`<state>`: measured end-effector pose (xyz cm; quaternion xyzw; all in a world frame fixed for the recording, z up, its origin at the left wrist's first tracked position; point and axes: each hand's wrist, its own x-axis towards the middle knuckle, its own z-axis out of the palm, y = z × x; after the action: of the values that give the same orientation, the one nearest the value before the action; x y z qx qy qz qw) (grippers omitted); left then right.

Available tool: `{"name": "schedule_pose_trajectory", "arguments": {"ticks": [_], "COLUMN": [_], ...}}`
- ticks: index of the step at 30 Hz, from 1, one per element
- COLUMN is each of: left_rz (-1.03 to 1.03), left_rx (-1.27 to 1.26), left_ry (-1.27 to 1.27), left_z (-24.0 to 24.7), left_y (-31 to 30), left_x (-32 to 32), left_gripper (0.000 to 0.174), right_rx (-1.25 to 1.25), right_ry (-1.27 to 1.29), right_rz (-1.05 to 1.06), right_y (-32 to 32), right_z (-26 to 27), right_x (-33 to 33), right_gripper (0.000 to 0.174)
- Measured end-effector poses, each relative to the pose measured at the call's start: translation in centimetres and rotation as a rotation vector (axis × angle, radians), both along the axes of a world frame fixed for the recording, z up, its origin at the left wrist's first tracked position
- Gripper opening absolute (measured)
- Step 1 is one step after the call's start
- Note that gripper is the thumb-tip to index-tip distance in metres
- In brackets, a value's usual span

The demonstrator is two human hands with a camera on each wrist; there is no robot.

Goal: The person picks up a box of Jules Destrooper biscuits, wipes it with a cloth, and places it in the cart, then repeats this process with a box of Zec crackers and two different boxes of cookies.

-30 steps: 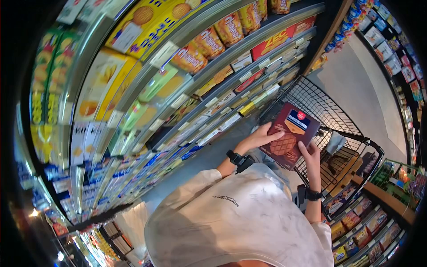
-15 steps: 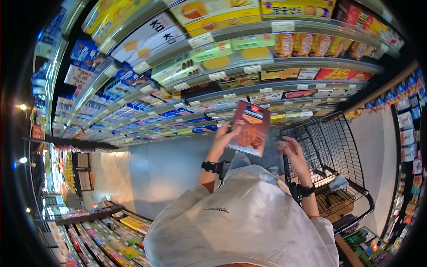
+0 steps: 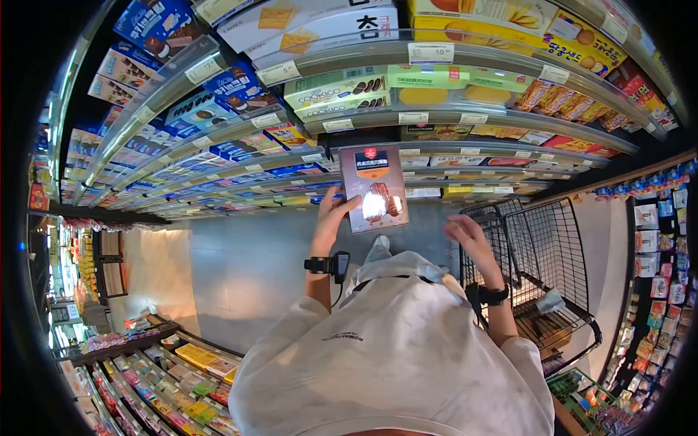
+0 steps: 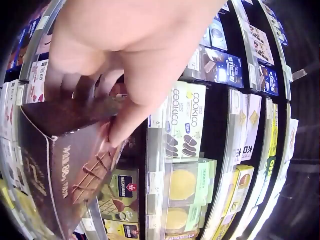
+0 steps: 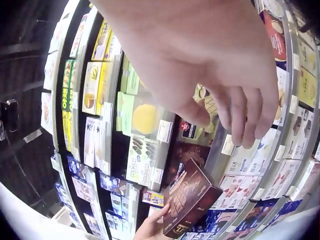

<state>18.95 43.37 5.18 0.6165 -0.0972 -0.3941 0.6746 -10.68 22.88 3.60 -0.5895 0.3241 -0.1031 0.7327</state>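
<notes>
My left hand (image 3: 331,219) grips the side of a dark brown snack box (image 3: 374,178), with the thumb across its front. The box is held upright before the shelves, and glare whitens the lower part of its picture. In the left wrist view, a chocolate-coloured waffle pattern shows on the box (image 4: 65,170), and the fingers go behind its far side. My right hand (image 3: 472,243) hangs apart from the box to the right, fingers loosely bent and nothing in it. From the right wrist, that hand (image 5: 215,75) appears above the box (image 5: 192,200).
Shelves of packed biscuit boxes run across the front, with green and white Cookico boxes (image 3: 334,93) just above the held box. A black wire shopping cart (image 3: 545,254) stands at my right. Another low display (image 3: 167,378) lies behind left. Hanging packets (image 3: 658,269) line the far right.
My right hand has let go of the box and drawn away to the right. The left hand has carried the box toward the shelves, while the head view has swung to face them.
</notes>
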Motion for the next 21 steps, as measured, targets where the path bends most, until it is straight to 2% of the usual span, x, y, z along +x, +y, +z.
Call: {"name": "schedule_pose_trajectory", "arguments": {"ticks": [1, 3, 4, 5, 6, 7, 8, 9, 11, 12, 15, 16, 17, 18, 19, 20, 21], "left_rz": [-0.044, -0.104, -0.156, -0.201, -0.296, -0.288, -0.394, -0.501, -0.496, -0.503, -0.571, -0.566, -0.575, -0.577, -0.571, -0.459, -0.349], "left_rx": [-0.053, 0.01, 0.05, 0.089, 0.124, 0.118, 0.1, 0.084, 0.052, 0.014, 0.0, -0.004, -0.08, -0.151, -0.154, -0.112, -0.069], "left_ry": [-0.074, -0.061, -0.394, -0.728, -1.065, -1.048, -1.334, -1.621, -1.675, -1.744, -1.713, -1.709, -1.443, -1.177, -1.175, -1.11, -1.042], "left_z": [0.4, 1.2, 1.3, 1.7, 5.0, 6.3, 7.2, 7.8, 9.0, 9.1, 8.4, 8.4, 8.4, 8.4, 8.4, 8.3, 8.2], "left_y": [0.0, -0.1, -0.3, -0.4, -0.6, -1.0, -1.2, -1.0, -0.3, -0.2, 0.2, 0.2, 0.3, 0.3, 0.3, 0.3, 0.3], "left_x": [0.4, 0.7, 0.4, 0.1, -0.4, -1.0, -1.7, -1.9, -1.6, -1.5, -1.4, -1.2, -0.9, -0.6, -0.3, 0.2, 0.7], "left_gripper": [0.049, 0.048, 0.045, 0.043, 0.047, 0.047, 0.052, 0.057, 0.06, 0.062, 0.064, 0.064, 0.068, 0.073, 0.073, 0.079, 0.085], "right_rx": [-0.003, -0.094, -0.043, -0.05, 0.102, 0.254, 0.305, 0.305, 0.512, 0.508, 0.414, 0.466, 0.46, 0.271, 0.084, -0.055, -0.054], "right_ry": [0.015, 0.089, 0.06, 0.076, -0.043, -0.162, -0.274, -0.258, -0.373, -0.302, -0.186, -0.232, -0.23, -0.17, -0.109, 0.051, 0.052], "right_rz": [-0.004, 0.051, 0.099, 0.095, 0.093, 0.095, 0.114, 0.127, -0.012, -0.054, -0.106, -0.13, -0.129, -0.143, -0.155, -0.06, -0.058], "right_y": [0.5, 1.4, 1.9, 2.6, 3.4, 4.0, 4.5, 4.7, 5.3, 5.6, 5.1, 4.8, 4.8, 4.8, 4.7, 3.8, 3.7], "right_z": [0.4, 1.8, 3.3, 4.8, 6.2, 6.9, 6.3, 6.4, 6.9, 7.7, 6.7, 6.9, 7.4, 7.8, 8.2, 8.6, 8.9], "right_x": [1.2, 3.5, 4.5, 5.4, 6.3, 7.1, 7.7, 8.1, 8.3, 8.4, 8.0, 8.1, 8.2, 8.3, 8.3, 7.8, 7.9], "right_gripper": [0.036, 0.04, 0.05, 0.05, 0.054, 0.059, 0.062, 0.062, 0.058, 0.053, 0.052, 0.042, 0.042, 0.044, 0.048, 0.056, 0.056]}}
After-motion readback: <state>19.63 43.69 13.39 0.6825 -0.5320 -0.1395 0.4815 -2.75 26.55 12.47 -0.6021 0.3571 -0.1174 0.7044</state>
